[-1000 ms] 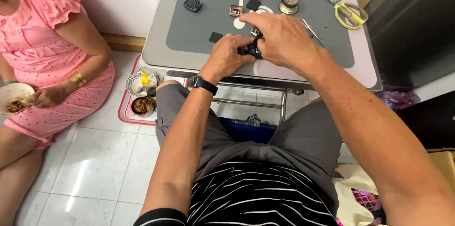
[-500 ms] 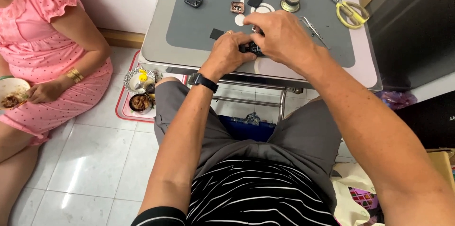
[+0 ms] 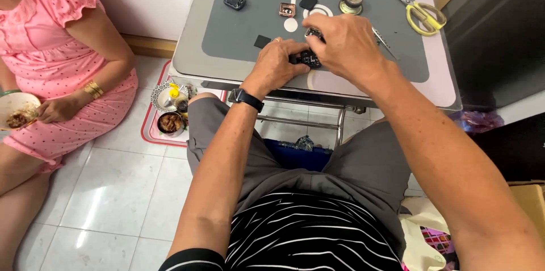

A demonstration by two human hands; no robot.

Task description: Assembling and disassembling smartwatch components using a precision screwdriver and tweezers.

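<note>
Both my hands meet over the near edge of a grey work mat [image 3: 238,32] on a small table [image 3: 443,86]. My left hand [image 3: 277,66], with a black watch on its wrist, and my right hand [image 3: 347,46] pinch a small black device [image 3: 309,58] between their fingertips. Most of the device is hidden by my fingers. Behind my hands on the mat lie small square parts: a black case [image 3: 234,1], copper-coloured frames [image 3: 286,9] and a round metal piece [image 3: 352,3].
Yellow-handled scissors [image 3: 424,16] lie at the table's back right. A person in a pink dress [image 3: 51,55] sits on the tiled floor at left, holding a bowl of food [image 3: 17,111]. A red tray with small dishes [image 3: 167,113] stands beside the table.
My hands stay together on the small black device with only slight finger shifts. The person at left has lowered the bowl a little.
</note>
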